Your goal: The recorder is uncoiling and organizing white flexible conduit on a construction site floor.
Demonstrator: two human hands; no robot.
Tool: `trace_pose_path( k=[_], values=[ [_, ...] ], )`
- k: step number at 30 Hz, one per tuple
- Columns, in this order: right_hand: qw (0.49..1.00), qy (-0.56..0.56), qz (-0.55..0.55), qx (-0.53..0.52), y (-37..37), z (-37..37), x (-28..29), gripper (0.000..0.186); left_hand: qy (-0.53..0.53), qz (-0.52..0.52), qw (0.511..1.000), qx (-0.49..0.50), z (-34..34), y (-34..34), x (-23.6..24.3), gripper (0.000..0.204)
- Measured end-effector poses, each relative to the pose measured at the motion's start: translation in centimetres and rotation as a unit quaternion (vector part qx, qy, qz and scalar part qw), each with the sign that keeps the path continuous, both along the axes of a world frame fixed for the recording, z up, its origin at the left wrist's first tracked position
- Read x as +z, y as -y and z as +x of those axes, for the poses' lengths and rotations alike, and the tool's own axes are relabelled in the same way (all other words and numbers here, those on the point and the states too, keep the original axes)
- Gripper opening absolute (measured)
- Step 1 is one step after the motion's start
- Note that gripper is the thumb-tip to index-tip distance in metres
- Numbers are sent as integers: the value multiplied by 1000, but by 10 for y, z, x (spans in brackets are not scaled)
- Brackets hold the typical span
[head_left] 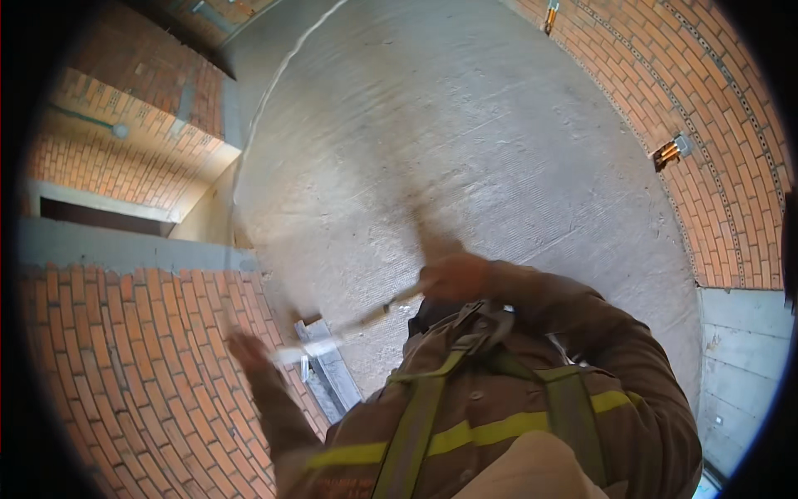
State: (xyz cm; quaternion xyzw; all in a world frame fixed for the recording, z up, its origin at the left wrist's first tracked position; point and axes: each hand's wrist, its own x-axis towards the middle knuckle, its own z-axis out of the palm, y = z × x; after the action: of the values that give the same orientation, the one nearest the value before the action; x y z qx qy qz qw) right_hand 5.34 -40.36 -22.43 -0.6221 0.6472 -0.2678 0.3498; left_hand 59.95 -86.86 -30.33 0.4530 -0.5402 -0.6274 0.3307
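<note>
A pale cord [339, 330] sags between my two hands in front of my body. My right hand [455, 277], closed around one part of it, is held at chest height in the middle of the view. Further left and lower, the cord's blurred whitish stretch meets my left hand [248, 349], which appears closed on it; motion smears the fingers. A long pale length of cord [287, 62] runs up the left side of the floor to the top edge. A brownish smear [428, 233] lies just beyond my right hand, and I cannot make out what it is.
Rough grey concrete floor [499, 158] spreads ahead. Grey metal-looking lengths [332, 366] lie beside a low brick wall [125, 349] on the left. Another brick wall [706, 100] curves along the right, with an electrical box with orange conduits [672, 152] set into it.
</note>
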Motion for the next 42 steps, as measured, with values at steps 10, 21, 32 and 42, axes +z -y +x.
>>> trace_pose_path(
  k=[10,21,32,42],
  values=[
    [954,128,87,256,40,159,-26,33,-192,121,974,2,108,-365,-49,25],
    [989,97,86,72,26,169,-11,34,-101,109,941,-305,-17,-231,-22,29],
    [950,12,26,-312,44,180,-20,37,108,199,626,-746,-290,-166,65,43],
    [841,-119,-54,-525,-44,128,-8,40,207,55,544,-812,-419,-253,85,33]
  ],
)
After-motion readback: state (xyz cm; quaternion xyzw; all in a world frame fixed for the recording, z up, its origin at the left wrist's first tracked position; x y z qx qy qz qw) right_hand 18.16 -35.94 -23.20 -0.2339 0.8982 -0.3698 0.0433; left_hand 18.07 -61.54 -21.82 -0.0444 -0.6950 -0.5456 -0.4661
